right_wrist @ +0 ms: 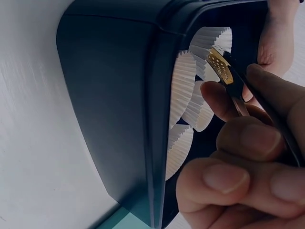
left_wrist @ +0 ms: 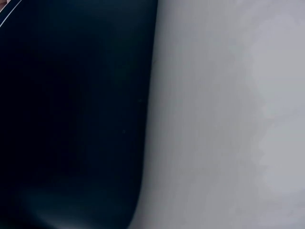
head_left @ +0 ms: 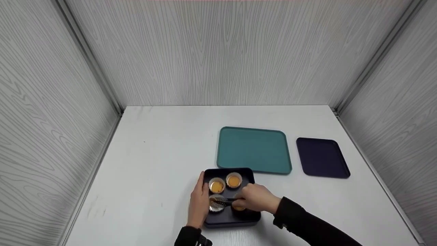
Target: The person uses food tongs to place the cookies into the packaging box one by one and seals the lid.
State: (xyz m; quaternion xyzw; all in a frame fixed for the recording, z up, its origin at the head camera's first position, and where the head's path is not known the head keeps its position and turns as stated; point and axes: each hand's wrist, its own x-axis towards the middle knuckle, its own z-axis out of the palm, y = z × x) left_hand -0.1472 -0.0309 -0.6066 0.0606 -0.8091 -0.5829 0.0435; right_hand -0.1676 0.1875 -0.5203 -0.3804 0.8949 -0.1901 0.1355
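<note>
A deep navy pan (head_left: 233,222) on the table holds several white fluted paper cups (right_wrist: 182,90) with round yellow-orange fillings (head_left: 234,181). My left hand (head_left: 198,205) holds the pan's left wall, fingers along the outside and thumb at the rim. Over the pan's right part, my right hand (head_left: 257,198) grips dark-handled tongs (head_left: 223,202). The tongs' perforated head (right_wrist: 220,67) dips in at the near-left paper cup (head_left: 215,207). Part of the near-right cup is hidden under my right hand. In the left wrist view, the pan's dark outer wall (left_wrist: 76,119) fills the left half.
Just behind the pan lies a flat teal tray (head_left: 254,150). A smaller dark purple tray (head_left: 322,158) is to its right. The white table (head_left: 153,153) is enclosed by grey wood-grain panels (head_left: 225,51) at the back and both sides.
</note>
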